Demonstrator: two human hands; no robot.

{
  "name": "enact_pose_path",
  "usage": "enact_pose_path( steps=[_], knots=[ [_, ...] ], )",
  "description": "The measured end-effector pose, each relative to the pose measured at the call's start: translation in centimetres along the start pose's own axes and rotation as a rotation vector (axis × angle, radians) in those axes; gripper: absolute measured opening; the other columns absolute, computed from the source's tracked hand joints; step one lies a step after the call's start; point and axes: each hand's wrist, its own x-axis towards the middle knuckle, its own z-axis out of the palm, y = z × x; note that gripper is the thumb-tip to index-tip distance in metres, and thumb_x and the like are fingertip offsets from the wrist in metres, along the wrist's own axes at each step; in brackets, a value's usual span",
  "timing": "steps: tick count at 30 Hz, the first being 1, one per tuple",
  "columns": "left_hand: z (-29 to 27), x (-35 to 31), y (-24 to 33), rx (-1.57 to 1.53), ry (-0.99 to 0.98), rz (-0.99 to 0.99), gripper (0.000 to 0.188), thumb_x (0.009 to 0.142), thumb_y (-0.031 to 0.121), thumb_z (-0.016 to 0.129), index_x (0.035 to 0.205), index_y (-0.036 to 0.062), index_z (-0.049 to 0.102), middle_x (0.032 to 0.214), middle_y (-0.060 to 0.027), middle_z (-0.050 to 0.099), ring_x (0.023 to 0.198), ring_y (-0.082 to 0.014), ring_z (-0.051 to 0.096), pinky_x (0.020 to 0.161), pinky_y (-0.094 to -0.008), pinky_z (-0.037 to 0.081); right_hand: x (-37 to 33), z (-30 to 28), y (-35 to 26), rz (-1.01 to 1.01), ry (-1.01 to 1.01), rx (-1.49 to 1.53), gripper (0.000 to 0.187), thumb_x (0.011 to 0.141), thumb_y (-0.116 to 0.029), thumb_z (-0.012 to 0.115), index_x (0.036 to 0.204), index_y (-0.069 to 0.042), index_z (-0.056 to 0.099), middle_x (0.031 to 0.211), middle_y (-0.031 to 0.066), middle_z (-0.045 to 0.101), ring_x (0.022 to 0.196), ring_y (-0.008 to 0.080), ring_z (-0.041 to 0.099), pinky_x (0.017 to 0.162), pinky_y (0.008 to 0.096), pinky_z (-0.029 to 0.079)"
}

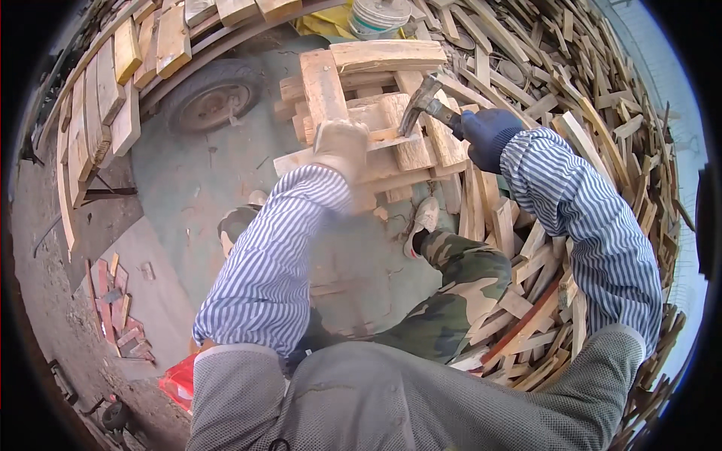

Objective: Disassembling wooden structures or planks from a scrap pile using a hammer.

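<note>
My right hand (490, 137), in a dark blue glove, is closed round the handle of a claw hammer (427, 101). The hammer's curved claw points down at the near right of a stack of wooden blocks (368, 113). My left hand (342, 146), in a pale glove and slightly blurred, lies across a thin wooden board (292, 161) on the near side of the stack. The board sticks out on both sides of that hand; its separate fingers do not show. A short thick plank (321, 84) extends away just beyond it.
A large heap of wood offcuts (541, 68) fills the right side, close to my leg. Wooden pieces line a cart edge (113, 83) at the far left, above a wheel (214, 98). A white bucket (378, 16) stands at the back. Reddish scraps (120, 312) lie at the left.
</note>
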Motion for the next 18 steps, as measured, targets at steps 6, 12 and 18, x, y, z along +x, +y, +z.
enact_pose_path(
  steps=[6, 12, 18],
  knots=[
    [-1.1, 2.2, -2.1, -0.108, -0.144, 0.014, 0.024, 0.081, 0.015, 0.060, 0.100, 0.0086, 0.072, 0.102, -0.0128, 0.073, 0.099, -0.0293, 0.070, 0.087, -0.0415, 0.055, -0.3, 9.3, 1.6, 0.175, 0.188, 0.140, 0.051, 0.086, -0.022, 0.058, 0.131, -0.002, 0.045, 0.087, 0.0217, 0.069, 0.081, 0.0403, 0.068, 0.072, 0.0518, 0.052],
    [-2.0, 1.8, -1.3, -0.071, -0.180, -0.045, 0.029, 0.080, 0.017, 0.062, 0.107, 0.0095, 0.071, 0.108, -0.0135, 0.072, 0.104, -0.0282, 0.069, 0.090, -0.0401, 0.054, -0.5, 12.3, 1.2, 0.328, 0.319, 0.455, 0.050, 0.080, -0.029, 0.064, 0.128, -0.015, 0.058, 0.094, 0.0229, 0.069, 0.090, 0.0425, 0.065, 0.082, 0.0501, 0.051],
    [-2.6, 2.0, -1.0, -0.032, -0.247, -0.052, 0.033, 0.080, 0.019, 0.063, 0.111, 0.0098, 0.070, 0.110, -0.0127, 0.071, 0.105, -0.0285, 0.068, 0.091, -0.0403, 0.054, -7.4, 8.6, 1.5, 0.111, 0.587, 1.277, 0.046, 0.084, -0.019, 0.065, 0.126, 0.000, 0.057, 0.081, 0.0101, 0.067, 0.074, 0.0239, 0.066, 0.069, 0.0374, 0.053]
  ],
)
